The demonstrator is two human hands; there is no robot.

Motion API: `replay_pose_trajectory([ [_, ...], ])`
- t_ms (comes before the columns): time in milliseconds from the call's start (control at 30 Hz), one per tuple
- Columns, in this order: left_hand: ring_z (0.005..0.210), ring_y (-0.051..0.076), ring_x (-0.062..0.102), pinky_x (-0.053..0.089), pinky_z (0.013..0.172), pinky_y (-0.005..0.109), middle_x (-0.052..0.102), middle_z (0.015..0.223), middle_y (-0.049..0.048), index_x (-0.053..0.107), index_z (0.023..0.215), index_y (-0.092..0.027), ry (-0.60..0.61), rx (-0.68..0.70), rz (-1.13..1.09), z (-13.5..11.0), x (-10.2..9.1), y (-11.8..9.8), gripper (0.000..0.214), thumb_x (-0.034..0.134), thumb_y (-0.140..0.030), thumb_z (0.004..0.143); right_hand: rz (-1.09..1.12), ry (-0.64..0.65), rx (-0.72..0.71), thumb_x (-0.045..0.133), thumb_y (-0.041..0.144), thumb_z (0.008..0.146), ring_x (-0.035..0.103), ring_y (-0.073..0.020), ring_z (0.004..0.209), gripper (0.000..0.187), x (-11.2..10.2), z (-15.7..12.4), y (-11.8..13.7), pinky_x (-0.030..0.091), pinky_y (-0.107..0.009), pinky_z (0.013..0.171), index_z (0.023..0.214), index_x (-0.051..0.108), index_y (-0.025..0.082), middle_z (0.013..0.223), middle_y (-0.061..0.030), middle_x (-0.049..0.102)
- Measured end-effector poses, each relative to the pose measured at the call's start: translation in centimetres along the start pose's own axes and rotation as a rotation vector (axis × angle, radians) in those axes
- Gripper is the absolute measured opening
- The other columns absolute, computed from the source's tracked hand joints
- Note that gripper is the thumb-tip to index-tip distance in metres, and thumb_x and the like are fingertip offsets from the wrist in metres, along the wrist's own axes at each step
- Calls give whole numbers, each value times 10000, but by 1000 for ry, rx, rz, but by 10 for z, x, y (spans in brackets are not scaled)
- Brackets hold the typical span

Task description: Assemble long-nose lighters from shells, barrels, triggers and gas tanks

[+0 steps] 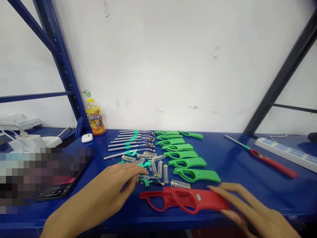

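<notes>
My left hand point(112, 190) reaches forward over the blue table point(223, 155), fingers stretched out, their tips touching small teal and clear parts point(146, 168). My right hand point(250, 208) lies at the near right with its fingers on the rear end of a red lighter shell point(184, 199), which lies flat near the table's front edge. Beyond it lies a row of several green lighter shells point(184, 153). To their left lie several metal nozzle tubes with teal fittings point(131, 142) and clear fuel tanks point(160, 167).
A finished red lighter point(268, 160) lies at the right, with a white power strip point(287, 152) behind it. A yellow drink bottle point(95, 119) and a white earbud case point(87, 138) stand at the back left. A phone point(59, 188) lies at the left. Blue rack posts rise at both sides.
</notes>
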State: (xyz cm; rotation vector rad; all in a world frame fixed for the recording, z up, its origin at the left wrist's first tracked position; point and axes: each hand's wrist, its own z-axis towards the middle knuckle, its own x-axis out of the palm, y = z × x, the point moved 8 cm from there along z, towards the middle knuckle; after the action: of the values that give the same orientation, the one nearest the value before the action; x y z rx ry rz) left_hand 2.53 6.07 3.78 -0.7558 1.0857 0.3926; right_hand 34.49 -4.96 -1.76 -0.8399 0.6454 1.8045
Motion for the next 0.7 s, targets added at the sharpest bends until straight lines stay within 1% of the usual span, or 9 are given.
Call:
replay_pose_trajectory([
  [33,1188,220,737,572,1013,325,789,1294,-38,723,1341,-381,11,3,5,1,3,1,367,446,-313,1110,31,2,-51,393,352,1136,797,-164,601,395,2,10,16,592,-208,448,1402,685,360,1229,-45,798],
  [67,1213,223,728,566,1033,331,784,1312,-34,727,1336,-376,14,5,12,1,6,2,367,443,-311,1114,63,71,-98,378,331,1141,785,-164,574,416,9,18,29,609,-225,468,1457,648,331,1262,-69,789],
  [100,1229,228,721,560,1049,340,780,1322,-29,730,1333,-371,14,7,21,2,9,3,367,442,-309,1116,73,90,-118,382,313,1138,779,-170,565,422,12,25,39,620,-239,480,1477,633,305,1261,-87,787],
  [200,1241,240,715,560,1050,362,772,1342,-29,734,1339,-379,30,14,47,2,16,2,361,461,-308,1114,89,135,-116,408,259,1117,767,-170,557,422,22,36,55,624,-252,504,1475,627,300,1246,-86,785],
  [333,1222,247,721,575,989,352,773,1328,-20,736,1336,-386,87,24,34,0,22,-5,339,490,-323,1112,49,139,-117,399,273,1123,752,-172,530,420,31,34,60,612,-262,481,1477,624,272,1244,-98,781],
  [433,1202,240,722,553,1010,360,777,1288,-16,741,1297,-384,123,23,25,-1,26,-7,306,498,-332,1118,2,125,-145,337,319,1150,743,-191,496,439,32,32,62,612,-295,435,1450,643,226,1213,-119,788],
  [500,1214,242,714,538,1027,369,770,1293,-24,735,1285,-397,160,12,26,-2,30,-4,278,521,-348,1115,-21,116,-159,302,334,1160,743,-201,484,466,32,33,63,619,-313,424,1424,662,204,1191,-128,793],
  [600,1255,263,696,518,1040,387,750,1347,-27,723,1297,-418,208,-18,27,-4,38,6,259,576,-364,1091,-56,105,-174,255,324,1168,767,-206,514,502,31,36,65,630,-311,441,1402,678,190,1188,-134,800],
  [700,1260,262,687,499,1033,388,741,1357,-47,712,1297,-445,252,-47,17,-3,46,15,287,626,-316,1055,-88,108,-190,224,325,1173,796,-205,571,524,31,36,67,640,-295,469,1408,672,189,1222,-137,803],
])
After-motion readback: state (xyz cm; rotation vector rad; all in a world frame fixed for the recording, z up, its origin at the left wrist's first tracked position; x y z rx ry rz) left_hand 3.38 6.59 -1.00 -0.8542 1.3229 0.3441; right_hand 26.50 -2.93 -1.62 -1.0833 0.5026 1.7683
